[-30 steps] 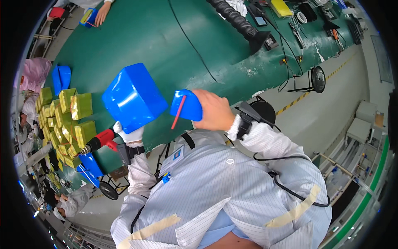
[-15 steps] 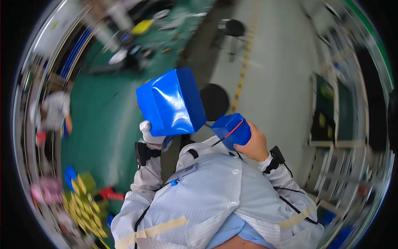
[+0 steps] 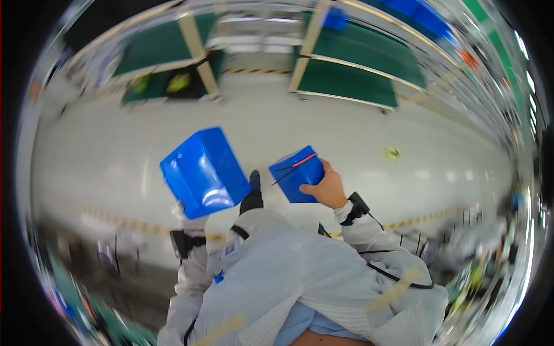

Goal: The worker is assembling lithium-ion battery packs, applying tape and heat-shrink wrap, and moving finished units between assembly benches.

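Gripping a small glossy blue block (image 3: 295,181) with wires (image 3: 304,160) is the bare right hand (image 3: 328,187); the white-gloved left hand (image 3: 180,211), fingers mostly hidden, clasps a large glossy blue block (image 3: 206,174).

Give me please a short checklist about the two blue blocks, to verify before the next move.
1. Right grip closed on the smaller blue block: ok.
2. Left grip secure on the larger blue block: cannot tell; the block hides most of it.
3. Blocks apart: ok; a gap shows between them.
4. Wires tucked in: not ok; a red wire crosses the smaller block, and a black wire sticks out past its edge.
5. Work surface beneath the blocks: not ok; grey floor shows around them.
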`<state>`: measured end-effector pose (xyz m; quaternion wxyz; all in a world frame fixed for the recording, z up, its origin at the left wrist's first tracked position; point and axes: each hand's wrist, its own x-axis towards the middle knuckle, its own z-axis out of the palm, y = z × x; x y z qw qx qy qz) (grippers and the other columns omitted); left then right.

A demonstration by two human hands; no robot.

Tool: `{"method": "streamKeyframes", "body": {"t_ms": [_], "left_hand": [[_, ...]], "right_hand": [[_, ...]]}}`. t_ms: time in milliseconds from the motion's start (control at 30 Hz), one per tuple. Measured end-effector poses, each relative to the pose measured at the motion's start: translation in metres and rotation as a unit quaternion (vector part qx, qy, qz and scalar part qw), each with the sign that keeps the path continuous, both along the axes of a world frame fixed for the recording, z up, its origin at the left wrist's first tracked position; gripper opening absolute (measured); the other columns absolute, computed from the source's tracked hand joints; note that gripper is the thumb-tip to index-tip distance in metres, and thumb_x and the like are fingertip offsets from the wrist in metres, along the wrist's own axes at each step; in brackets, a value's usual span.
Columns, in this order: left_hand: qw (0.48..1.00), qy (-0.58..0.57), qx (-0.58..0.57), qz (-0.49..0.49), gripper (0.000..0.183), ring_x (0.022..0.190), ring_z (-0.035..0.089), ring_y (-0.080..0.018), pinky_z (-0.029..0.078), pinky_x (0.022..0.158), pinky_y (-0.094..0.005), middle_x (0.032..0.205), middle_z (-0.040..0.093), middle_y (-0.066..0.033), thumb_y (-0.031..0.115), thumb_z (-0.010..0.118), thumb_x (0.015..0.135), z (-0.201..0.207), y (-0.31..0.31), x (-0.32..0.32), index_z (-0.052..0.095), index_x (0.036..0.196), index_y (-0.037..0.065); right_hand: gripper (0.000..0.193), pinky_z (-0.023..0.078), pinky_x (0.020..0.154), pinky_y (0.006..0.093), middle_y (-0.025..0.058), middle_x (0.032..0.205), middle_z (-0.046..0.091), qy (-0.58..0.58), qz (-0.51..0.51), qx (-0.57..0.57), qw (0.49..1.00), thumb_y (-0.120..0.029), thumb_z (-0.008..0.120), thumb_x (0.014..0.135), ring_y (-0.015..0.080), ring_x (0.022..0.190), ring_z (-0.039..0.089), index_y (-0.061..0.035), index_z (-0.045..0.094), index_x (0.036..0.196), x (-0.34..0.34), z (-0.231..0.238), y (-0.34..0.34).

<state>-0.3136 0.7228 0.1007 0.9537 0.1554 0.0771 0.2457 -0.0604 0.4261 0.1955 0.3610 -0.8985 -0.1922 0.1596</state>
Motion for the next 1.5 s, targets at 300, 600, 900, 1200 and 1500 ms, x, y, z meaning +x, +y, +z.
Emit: {"method": "streamKeyframes", "body": {"t_ms": [300, 600, 900, 1200, 1500], "left_hand": [[0.928, 0.123, 0.269, -0.227, 0.062, 0.125, 0.052, -0.0331, 0.038, 0.108, -0.0555, 0.136, 0.055, -0.0129, 0.043, 0.059, 0.085, -0.157, 0.104, 0.248, 0.051, 0.138, 0.012], [0.890, 0.085, -0.072, -0.442, 0.067, 0.123, 0.054, -0.0349, 0.041, 0.107, -0.0534, 0.135, 0.056, -0.0170, 0.027, 0.063, 0.079, -0.064, 0.022, 0.500, 0.045, 0.140, 0.004], [0.954, 0.121, 0.078, -0.262, 0.055, 0.110, 0.061, -0.0289, 0.042, 0.104, -0.0528, 0.112, 0.067, -0.0070, 0.040, 0.069, 0.083, -0.190, -0.021, 0.704, 0.057, 0.129, 0.012], [0.965, 0.148, 0.092, -0.197, 0.059, 0.111, 0.062, -0.0327, 0.050, 0.098, -0.0475, 0.121, 0.065, -0.0151, 0.032, 0.072, 0.083, -0.193, -0.012, 0.888, 0.052, 0.131, 0.004], [0.974, 0.113, 0.116, -0.156, 0.052, 0.120, 0.058, -0.0280, 0.042, 0.109, -0.0445, 0.126, 0.063, -0.0113, 0.026, 0.069, 0.083, -0.247, -0.002, 0.937, 0.055, 0.129, 0.006]], "right_hand": [[0.095, 0.054, 0.090, 0.0403, 0.0238, 0.111, 0.068, 0.018, -0.357, -0.014, 0.934, -0.035, 0.085, 0.057, 0.0357, 0.101, 0.068, 0.0061, 0.048, 0.134, 0.108, -0.049, -0.002], [0.091, 0.056, 0.086, 0.0384, 0.0229, 0.108, 0.069, 0.015, -0.473, 0.043, 0.880, -0.031, 0.084, 0.058, 0.0333, 0.097, 0.069, 0.0110, 0.049, 0.131, 0.330, -0.070, -0.073], [0.073, 0.054, 0.087, 0.0420, 0.0207, 0.106, 0.069, -0.012, -0.280, 0.013, 0.960, -0.035, 0.078, 0.062, 0.0363, 0.100, 0.068, 0.0009, 0.056, 0.122, 0.710, -0.171, -0.054], [0.084, 0.057, 0.082, 0.0438, 0.0214, 0.105, 0.071, -0.149, -0.210, -0.091, 0.962, -0.048, 0.077, 0.062, 0.0369, 0.093, 0.070, 0.0013, 0.057, 0.126, 0.991, -0.215, 0.066], [0.084, 0.053, 0.091, 0.0405, 0.0141, 0.113, 0.069, -0.253, -0.078, -0.085, 0.960, -0.056, 0.078, 0.066, 0.0332, 0.110, 0.065, -0.0044, 0.055, 0.128, 1.095, -0.242, 0.182]]}}
